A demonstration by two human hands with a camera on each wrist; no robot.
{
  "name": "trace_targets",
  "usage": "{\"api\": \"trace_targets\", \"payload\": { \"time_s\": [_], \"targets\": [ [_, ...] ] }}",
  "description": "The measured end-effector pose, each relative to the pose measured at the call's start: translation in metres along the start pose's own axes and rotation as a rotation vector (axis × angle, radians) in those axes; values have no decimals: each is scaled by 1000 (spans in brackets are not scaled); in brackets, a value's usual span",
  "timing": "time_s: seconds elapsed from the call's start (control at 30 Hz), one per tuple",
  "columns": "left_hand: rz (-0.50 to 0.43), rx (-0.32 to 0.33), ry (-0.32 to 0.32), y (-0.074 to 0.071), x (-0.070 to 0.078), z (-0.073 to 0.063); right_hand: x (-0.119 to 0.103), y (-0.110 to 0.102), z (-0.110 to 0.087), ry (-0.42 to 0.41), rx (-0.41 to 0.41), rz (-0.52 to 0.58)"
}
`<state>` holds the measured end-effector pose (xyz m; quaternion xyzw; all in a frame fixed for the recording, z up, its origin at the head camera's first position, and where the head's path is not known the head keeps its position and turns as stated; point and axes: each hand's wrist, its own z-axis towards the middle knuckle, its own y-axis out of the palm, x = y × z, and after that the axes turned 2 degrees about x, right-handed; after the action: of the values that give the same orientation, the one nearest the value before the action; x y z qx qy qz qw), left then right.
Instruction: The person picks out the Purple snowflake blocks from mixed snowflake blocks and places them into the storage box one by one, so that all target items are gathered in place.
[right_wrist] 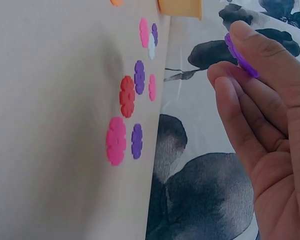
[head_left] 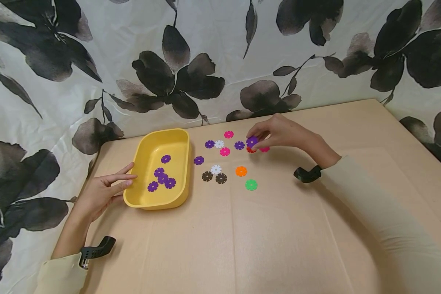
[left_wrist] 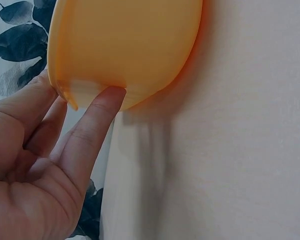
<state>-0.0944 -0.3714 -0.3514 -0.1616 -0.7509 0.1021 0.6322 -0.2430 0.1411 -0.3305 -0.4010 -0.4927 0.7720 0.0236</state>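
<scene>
My left hand (head_left: 103, 190) pinches the left rim of a yellow tray (head_left: 186, 171), its fingertips over the edge. In the left wrist view a finger (left_wrist: 90, 132) presses the tray's outer wall (left_wrist: 130, 45). Several purple notched plastic discs (head_left: 170, 183) lie in the tray. With thumb and fingers, my right hand (head_left: 279, 131) pinches another purple notched disc (right_wrist: 241, 57) above the table. Beneath that hand lie a red disc (right_wrist: 127, 96) and a pink disc (right_wrist: 116, 141), partly covered in the head view, and a purple disc (right_wrist: 136, 141).
Right of the tray, loose discs are scattered on the table (head_left: 206, 245): purple (head_left: 199, 160), pink (head_left: 225, 152), white (head_left: 216, 169), dark brown (head_left: 221, 178), orange (head_left: 241, 171) and green (head_left: 251, 185). Flower-printed cloth (head_left: 242, 73) hangs behind the table's far edge.
</scene>
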Motion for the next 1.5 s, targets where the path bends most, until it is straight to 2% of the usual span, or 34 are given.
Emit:
{"api": "trace_targets", "payload": {
  "time_s": [0.13, 0.37, 0.6, 0.8, 1.2, 1.5],
  "targets": [
    [0, -3, -1, -1, 1, 0, -2, 2, 2, 11, 1, 5],
    [-54, -16, -10, -3, 3, 1, -5, 4, 6, 26, 13, 14],
    [-15, -13, -19, -2, 3, 2, -7, 6, 9, -2, 19, 27],
    [-20, -12, -9, -1, 2, 2, -11, 10, 10, -22, 35, 47],
    [73, 21, -58, -2, 4, 1, -15, 14, 16, -91, 68, 14],
    [89, 31, -64, -2, 8, 1, -20, 14, 20, -106, 76, 29]
  ]
}}
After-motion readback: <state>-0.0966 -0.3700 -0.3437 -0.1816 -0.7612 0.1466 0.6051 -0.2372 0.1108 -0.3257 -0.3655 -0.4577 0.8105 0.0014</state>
